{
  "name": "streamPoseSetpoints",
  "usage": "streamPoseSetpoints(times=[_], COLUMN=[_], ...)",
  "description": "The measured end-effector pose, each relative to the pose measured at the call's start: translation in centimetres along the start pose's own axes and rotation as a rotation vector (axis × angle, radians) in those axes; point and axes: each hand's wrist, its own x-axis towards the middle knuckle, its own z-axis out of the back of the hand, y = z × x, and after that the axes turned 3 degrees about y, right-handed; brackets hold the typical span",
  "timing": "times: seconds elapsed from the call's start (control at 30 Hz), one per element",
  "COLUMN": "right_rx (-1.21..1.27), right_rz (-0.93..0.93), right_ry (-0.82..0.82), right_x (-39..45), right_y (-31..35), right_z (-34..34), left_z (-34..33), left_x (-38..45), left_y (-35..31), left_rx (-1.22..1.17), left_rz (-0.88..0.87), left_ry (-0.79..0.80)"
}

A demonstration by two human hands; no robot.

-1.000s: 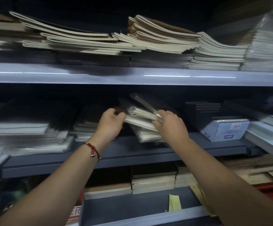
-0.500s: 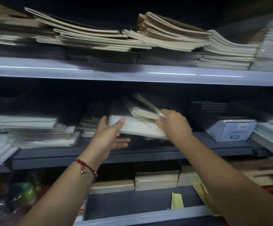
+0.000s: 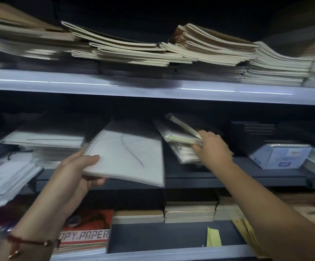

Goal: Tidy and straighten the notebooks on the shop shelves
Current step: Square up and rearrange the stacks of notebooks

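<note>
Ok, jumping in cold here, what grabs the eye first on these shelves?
The left hand holds a large spiral sketchpad, tilted, out in front of the middle shelf. Beside it, the right hand grips a slanted bundle of wrapped notebooks. Above, the top shelf carries sagging, uneven stacks of cream notebooks.

Large white spiral-bound sketch pad (image 3: 126, 157) held out before the dark middle shelf (image 3: 247, 180), plastic-wrapped notebooks (image 3: 181, 140) tilted just right of it, blue-and-white boxed pad (image 3: 279, 156) further right, cream exercise-book stacks (image 3: 200, 48) on the pale upper shelf (image 3: 152, 89) above.
</note>
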Motion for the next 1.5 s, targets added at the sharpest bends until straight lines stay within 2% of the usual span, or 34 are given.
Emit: streamPoseSetpoints(times=[0.2, 0.23, 0.3, 0.37, 0.4, 0.43, 0.47, 0.53, 0.6, 0.7, 0.83, 1.0, 1.2, 1.33, 1.4, 1.43, 1.5], right_rx=[0.141, 0.141, 0.151, 0.27, 0.375, 0.521, 0.676, 0.957, 1.127, 1.269, 1.323, 1.335, 1.35, 1.337, 1.29, 1.247, 1.082], right_rz=[-0.157, -0.153, -0.051, 0.108, 0.161, 0.17, 0.128, -0.016, -0.108, -0.185, -0.165, -0.12, -0.063, -0.036, 0.0, 0.032, 0.127], right_ry=[0.188, 0.165, 0.006, -0.184, -0.225, -0.2, -0.101, 0.241, 0.417, 0.418, 0.361, 0.311, 0.311, 0.322, 0.315, 0.303, 0.278], right_x=[-0.3, -0.8, -2.4, -5.3, -6.9, -8.4, -9.7, -11.4, -11.9, -11.8, -11.5, -10.7, -9.6, -9.1, -8.8, -8.6, -8.1], right_y=[1.3, 1.7, 3.0, 5.0, 6.3, 7.8, 9.3, 11.8, 12.9, 13.9, 15.7, 18.8, 22.8, 24.3, 25.0, 25.3, 25.7], right_z=[0.5, 0.6, 0.9, 0.8, 0.8, 0.8, 1.1, 1.2, 0.2, -1.1, -1.7, -2.7, -4.2, -4.6, -4.8, -5.1, -5.8], left_z=[1.9, 2.2, 2.5, 2.8, 2.9, 3.0, 3.0, 3.0, 3.1, 3.6, 4.9, 7.4, 11.0, 13.4, 14.1, 14.3, 14.6], left_x=[-0.9, -1.0, -1.3, -1.7, -2.0, -2.2, -2.5, -3.0, -3.5, -4.0, -4.3, -4.1, -3.1, -2.8, -2.3, -2.0, -1.3], left_y=[1.3, 1.4, 1.4, 1.6, 1.6, 1.7, 1.8, 2.0, 2.1, 1.7, 0.9, -0.3, -1.6, -2.6, -3.0, -3.1, -3.1], left_rx=[-0.063, -0.076, -0.09, -0.09, -0.086, -0.078, -0.071, -0.07, -0.057, -0.052, -0.014, 0.354, 0.655, 1.171, 1.517, 1.619, 1.662], left_rz=[-0.03, -0.036, -0.053, -0.073, -0.084, -0.092, -0.098, -0.111, -0.122, -0.135, -0.146, -0.271, -0.4, -0.546, -0.711, -0.787, -0.881], left_ry=[-0.059, -0.068, -0.065, -0.054, -0.049, -0.044, -0.034, -0.027, -0.032, -0.047, -0.073, -0.187, -0.287, -0.197, -0.151, -0.132, -0.143])
